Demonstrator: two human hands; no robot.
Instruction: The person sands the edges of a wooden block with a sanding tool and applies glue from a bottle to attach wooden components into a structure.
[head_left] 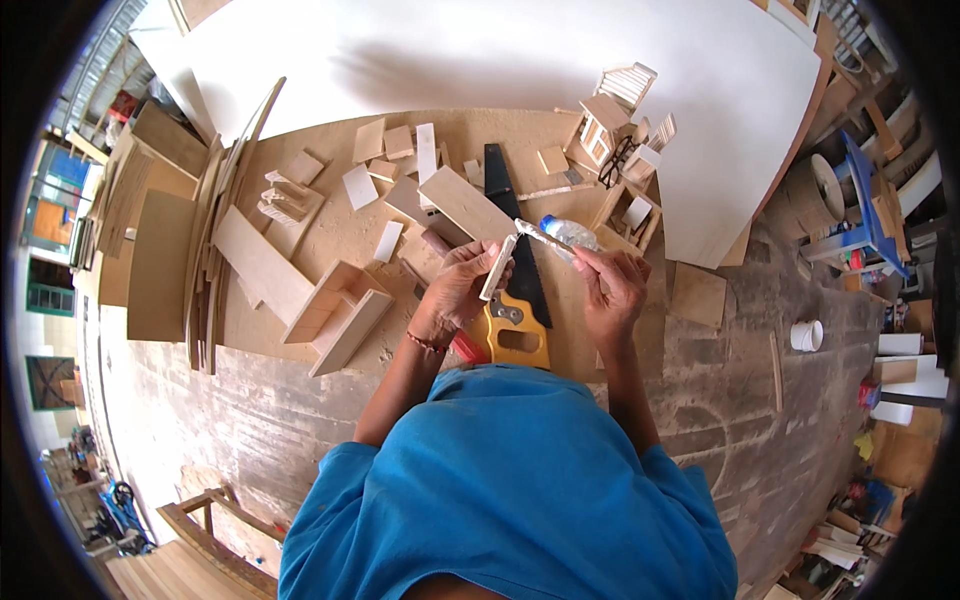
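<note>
My left hand (458, 285) pinches a small pale wood strip (498, 268), held upright above the bench. Between the fingers of my right hand (612, 285) is a thin stick smeared with white (543, 239); its tip meets or nearly meets the strip's upper end. Behind the stick lies a clear plastic bottle with a blue cap (570, 231). Below my hands is a handsaw (518, 312) with a yellow handle, its dark blade running away from me and partly covered by a flat wooden board (466, 202).
Wood offcuts (360, 187) are scattered over the brown board worktop (540, 125). A wooden box-like assembly (338, 312) sits at left, beside upright stacked sheets (205, 250). A small wooden house model (605, 125) and eyeglasses (617, 160) are at back right. A white bucket (806, 336) stands right.
</note>
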